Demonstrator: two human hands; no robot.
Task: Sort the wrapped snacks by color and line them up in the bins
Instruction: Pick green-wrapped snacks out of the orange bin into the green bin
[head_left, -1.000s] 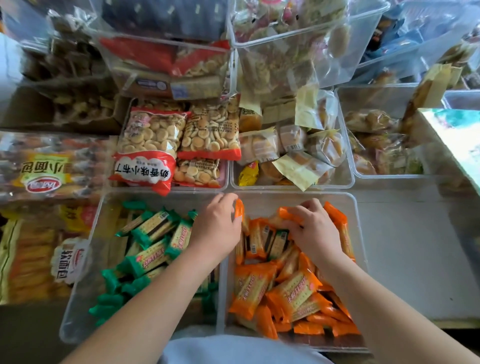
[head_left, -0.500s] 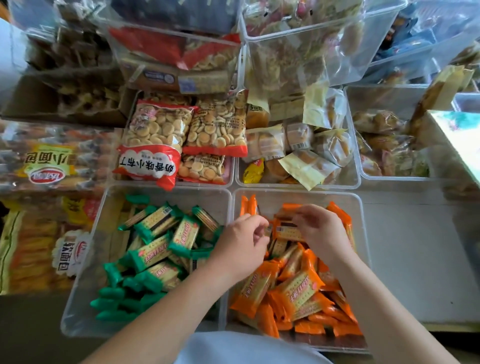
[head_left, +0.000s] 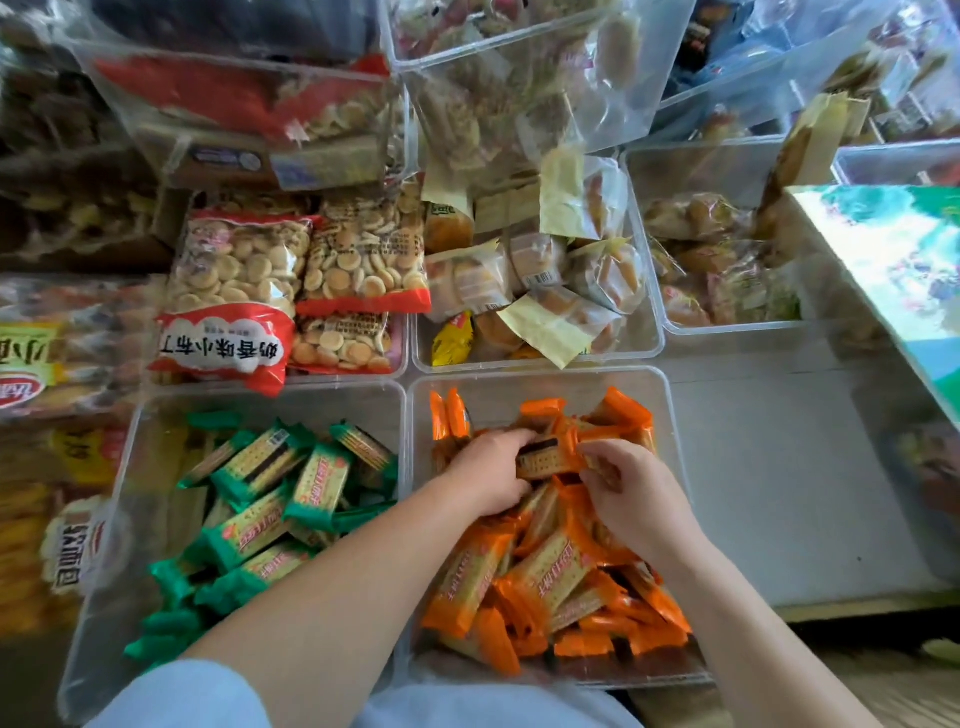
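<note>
Fingers (head_left: 508, 441) of our left hand (head_left: 485, 475) and right hand (head_left: 631, 493) pinch one orange-wrapped biscuit packet (head_left: 545, 460); upright orange packets (head_left: 449, 415) beside it could topple.

This looks like a snack shop: clear bins (head_left: 519, 375) crowd edge to edge, heaped with green wrapped snacks (head_left: 270, 467), orange wrapped snacks (head_left: 467, 582), bagged biscuits (head_left: 363, 260) and wrapped buns (head_left: 535, 260).

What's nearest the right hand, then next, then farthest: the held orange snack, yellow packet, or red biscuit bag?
1. The orange snack, pinched by the right hand.
2. The yellow packet, bin behind.
3. The red biscuit bag, far left.
</note>
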